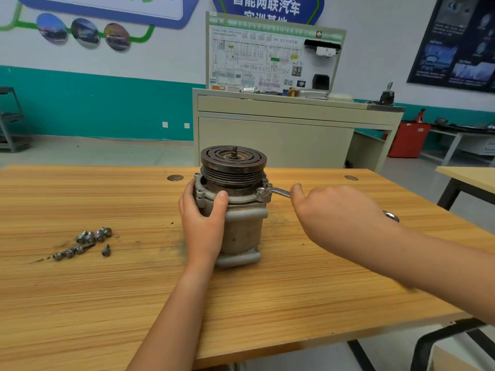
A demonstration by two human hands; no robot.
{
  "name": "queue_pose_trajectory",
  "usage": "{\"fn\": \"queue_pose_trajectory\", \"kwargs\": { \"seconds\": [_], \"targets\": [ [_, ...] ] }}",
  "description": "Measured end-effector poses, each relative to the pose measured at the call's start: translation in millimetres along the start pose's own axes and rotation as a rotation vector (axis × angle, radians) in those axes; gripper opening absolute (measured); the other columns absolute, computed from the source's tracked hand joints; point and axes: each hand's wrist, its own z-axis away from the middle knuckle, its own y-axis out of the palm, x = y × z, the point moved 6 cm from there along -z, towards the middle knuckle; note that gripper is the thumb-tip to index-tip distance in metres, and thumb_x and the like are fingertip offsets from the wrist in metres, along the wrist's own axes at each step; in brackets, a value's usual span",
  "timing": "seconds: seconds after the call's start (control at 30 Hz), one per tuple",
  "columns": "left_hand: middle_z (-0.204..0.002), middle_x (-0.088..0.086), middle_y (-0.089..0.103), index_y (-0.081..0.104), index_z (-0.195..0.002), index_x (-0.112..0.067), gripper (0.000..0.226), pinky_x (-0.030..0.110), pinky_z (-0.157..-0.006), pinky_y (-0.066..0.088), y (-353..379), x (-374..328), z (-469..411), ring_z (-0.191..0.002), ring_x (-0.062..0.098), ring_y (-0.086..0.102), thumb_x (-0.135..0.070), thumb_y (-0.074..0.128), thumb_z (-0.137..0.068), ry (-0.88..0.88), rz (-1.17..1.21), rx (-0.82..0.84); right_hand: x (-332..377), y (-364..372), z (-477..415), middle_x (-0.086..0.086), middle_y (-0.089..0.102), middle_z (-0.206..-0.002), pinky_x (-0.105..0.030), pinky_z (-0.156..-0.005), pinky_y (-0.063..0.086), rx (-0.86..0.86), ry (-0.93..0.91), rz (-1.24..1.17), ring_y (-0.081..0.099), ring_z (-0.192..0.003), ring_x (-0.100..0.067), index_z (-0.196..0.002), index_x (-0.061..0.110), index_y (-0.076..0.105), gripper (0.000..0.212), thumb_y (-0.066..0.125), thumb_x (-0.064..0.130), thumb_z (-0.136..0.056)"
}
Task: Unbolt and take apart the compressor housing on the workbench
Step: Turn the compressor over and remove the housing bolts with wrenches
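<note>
A grey metal compressor (242, 231) stands upright on the wooden workbench (107, 290), its dark grooved pulley (233, 163) on top. My left hand (202, 218) grips the housing's left side just under the flange, thumb across the front. A silver wrench (273, 192) sits with its ring end on a bolt at the flange's right edge. My right hand (337, 210) holds the wrench's handle, and the far end of the wrench (391, 216) sticks out behind my wrist. Several removed bolts (85, 242) lie loose on the bench to the left.
The bench's right edge runs diagonally near my right forearm. Dark smudges mark the wood around the compressor. A beige training cabinet (281, 129) with a wiring panel stands behind the bench, a second table (466, 175) at the right, a red bin (408, 139) beyond.
</note>
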Motion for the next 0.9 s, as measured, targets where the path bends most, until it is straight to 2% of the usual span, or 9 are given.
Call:
{"fn": "queue_pose_trajectory", "kwargs": {
  "seconds": [0.1, 0.23, 0.3, 0.37, 0.4, 0.53, 0.63, 0.8, 0.9],
  "targets": [
    [-0.137, -0.008, 0.041, 0.039, -0.140, -0.022, 0.056, 0.021, -0.102, 0.031, 0, 1, -1, -0.124, 0.005, 0.038, -0.029, 0.061, -0.089, -0.002, -0.002, 0.002, -18, 14, -4, 0.005, 0.036, -0.059, -0.025, -0.038, 0.022, -0.002, 0.001, -0.019, 0.033, -0.045, -0.011, -0.116, 0.013, 0.036, 0.024, 0.031, 0.022, -0.094],
    [-0.136, -0.010, 0.040, 0.039, -0.140, -0.023, 0.058, 0.019, -0.099, 0.030, -1, 1, -1, -0.124, 0.003, 0.037, -0.031, 0.061, -0.088, 0.000, -0.019, 0.003, -38, 37, -37, 0.005, 0.038, -0.067, -0.023, -0.043, 0.027, -0.059, -0.028, -0.042, 0.037, -0.051, -0.011, -0.115, 0.017, 0.037, 0.024, 0.043, 0.011, -0.092],
    [-0.137, -0.009, 0.040, 0.038, -0.141, -0.022, 0.058, 0.016, -0.095, 0.030, 0, 1, -1, -0.125, 0.005, 0.037, -0.031, 0.061, -0.088, 0.001, -0.028, 0.001, -36, 43, -59, 0.001, 0.056, -0.088, -0.028, -0.072, 0.045, -0.142, -0.065, -0.129, 0.054, -0.074, -0.017, -0.121, 0.016, 0.040, 0.030, 0.041, 0.006, -0.093],
    [-0.139, -0.008, 0.040, 0.038, -0.141, -0.021, 0.057, 0.009, -0.090, 0.028, 0, 1, 0, -0.126, 0.006, 0.037, -0.031, 0.060, -0.089, 0.005, -0.027, -0.009, -30, 45, -73, -0.004, 0.061, -0.107, -0.034, -0.102, 0.034, -0.194, -0.033, -0.204, 0.056, -0.096, -0.021, -0.122, 0.014, 0.044, 0.031, 0.039, 0.003, -0.094],
    [-0.140, -0.006, 0.040, 0.038, -0.141, -0.021, 0.057, 0.006, -0.088, 0.027, 0, 1, 0, -0.126, 0.006, 0.037, -0.031, 0.060, -0.089, 0.008, -0.026, -0.014, -30, 44, -74, -0.006, 0.062, -0.109, -0.035, -0.102, 0.032, -0.240, 0.023, -0.266, 0.056, -0.099, -0.023, -0.122, 0.012, 0.047, 0.029, 0.039, 0.005, -0.095],
    [-0.142, -0.005, 0.038, 0.037, -0.142, -0.019, 0.057, -0.006, -0.082, 0.025, 1, 1, 1, -0.124, 0.002, 0.035, -0.029, 0.059, -0.091, 0.010, -0.016, -0.021, -47, 24, -38, -0.012, 0.065, -0.079, -0.040, -0.060, 0.049, -0.559, 0.216, -0.853, 0.061, -0.069, -0.030, -0.123, 0.005, 0.052, 0.029, 0.044, 0.013, -0.097],
    [-0.141, -0.004, 0.038, 0.037, -0.142, -0.019, 0.056, -0.011, -0.079, 0.024, 2, 1, 1, -0.122, 0.002, 0.035, -0.028, 0.059, -0.091, 0.013, -0.012, -0.027, -44, 0, 1, 0.002, 0.050, -0.058, -0.029, -0.042, 0.035, -0.641, 0.124, -0.727, 0.049, -0.046, -0.022, -0.125, 0.007, 0.052, 0.033, 0.042, 0.018, -0.095],
    [-0.142, -0.004, 0.038, 0.037, -0.142, -0.019, 0.057, 0.006, -0.092, 0.028, 1, 1, 3, -0.126, 0.004, 0.035, -0.028, 0.060, -0.090, -0.004, 0.004, -0.038, -29, 23, 12, 0.003, 0.057, -0.071, -0.029, -0.050, 0.041, -0.084, 0.149, -0.406, 0.054, -0.063, -0.021, -0.131, 0.030, 0.035, 0.035, 0.028, 0.030, -0.097],
    [-0.142, -0.002, 0.039, 0.038, -0.141, -0.017, 0.057, 0.010, -0.095, 0.027, 0, 0, 4, -0.126, 0.004, 0.035, -0.027, 0.060, -0.089, -0.008, 0.003, -0.050, -23, 23, 11, 0.006, 0.045, -0.063, -0.027, -0.044, 0.032, -0.061, 0.167, -0.305, 0.044, -0.054, -0.016, -0.132, 0.028, 0.031, 0.035, 0.031, 0.020, -0.098]
  ]
}}
